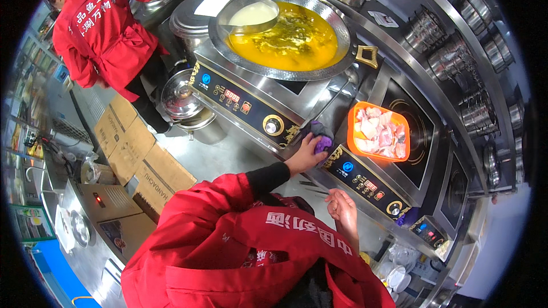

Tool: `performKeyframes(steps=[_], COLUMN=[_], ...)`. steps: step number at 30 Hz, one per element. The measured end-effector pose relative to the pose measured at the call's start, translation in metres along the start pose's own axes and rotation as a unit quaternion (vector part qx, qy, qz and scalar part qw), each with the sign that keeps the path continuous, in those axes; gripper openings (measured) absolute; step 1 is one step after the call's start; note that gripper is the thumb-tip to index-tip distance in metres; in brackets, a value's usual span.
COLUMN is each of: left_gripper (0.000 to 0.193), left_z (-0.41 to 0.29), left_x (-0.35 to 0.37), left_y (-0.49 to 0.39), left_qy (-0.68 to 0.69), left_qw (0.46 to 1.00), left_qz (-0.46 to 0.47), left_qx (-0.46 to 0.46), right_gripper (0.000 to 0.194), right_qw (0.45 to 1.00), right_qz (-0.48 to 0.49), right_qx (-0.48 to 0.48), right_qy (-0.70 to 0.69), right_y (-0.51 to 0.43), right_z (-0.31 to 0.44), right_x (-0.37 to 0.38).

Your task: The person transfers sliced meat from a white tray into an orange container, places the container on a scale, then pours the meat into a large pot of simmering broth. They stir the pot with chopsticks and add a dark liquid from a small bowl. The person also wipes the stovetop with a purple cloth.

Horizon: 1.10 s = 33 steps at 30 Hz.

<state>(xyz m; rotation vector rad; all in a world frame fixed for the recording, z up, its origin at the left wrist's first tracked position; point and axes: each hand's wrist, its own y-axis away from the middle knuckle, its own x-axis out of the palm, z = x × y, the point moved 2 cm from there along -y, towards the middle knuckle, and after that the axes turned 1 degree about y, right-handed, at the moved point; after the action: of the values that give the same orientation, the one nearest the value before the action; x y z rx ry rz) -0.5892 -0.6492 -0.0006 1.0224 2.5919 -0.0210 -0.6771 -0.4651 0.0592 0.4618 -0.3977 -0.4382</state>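
Observation:
My left hand grips a bunched purple and grey cloth in the gap between two induction cookers. My right hand hangs in front of the nearer cooker, its fingers loosely curled and no object visible in them. On the left cooker stands a wide hammered metal wok of yellow broth with dark green bits. A metal bowl holding pale liquid rests in its far left side. An orange plastic basket of raw meat or fish pieces sits on the right cooker.
A long-handled ladle lies between the cookers. Lidded pots stand at left, where a co-worker in a red top faces away. Flattened cardboard covers part of the floor. Wire baskets and pots line the right shelves.

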Motion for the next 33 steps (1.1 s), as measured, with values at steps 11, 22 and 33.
performKeyframes(steps=[11, 22, 33], left_gripper=[0.016, 0.015, 0.02], left_z=[-0.004, -0.012, -0.033], left_x=[-0.102, -0.128, -0.112], left_y=[0.055, 0.067, 0.054], left_qy=[0.305, 0.349, 0.332], left_qw=[0.95, 0.932, 0.942], left_qz=[-0.048, -0.093, -0.048], left_qx=[-0.055, -0.023, 0.002], right_gripper=[0.024, 0.024, 0.058], right_qw=[0.997, 0.996, 0.987], right_qz=[0.069, 0.077, 0.027], right_qx=[-0.015, 0.0, 0.008], right_qy=[0.043, 0.035, -0.161], right_y=[-0.04, -0.049, -0.072], right_z=[0.022, 0.029, 0.039], right_x=[0.033, 0.042, 0.004])
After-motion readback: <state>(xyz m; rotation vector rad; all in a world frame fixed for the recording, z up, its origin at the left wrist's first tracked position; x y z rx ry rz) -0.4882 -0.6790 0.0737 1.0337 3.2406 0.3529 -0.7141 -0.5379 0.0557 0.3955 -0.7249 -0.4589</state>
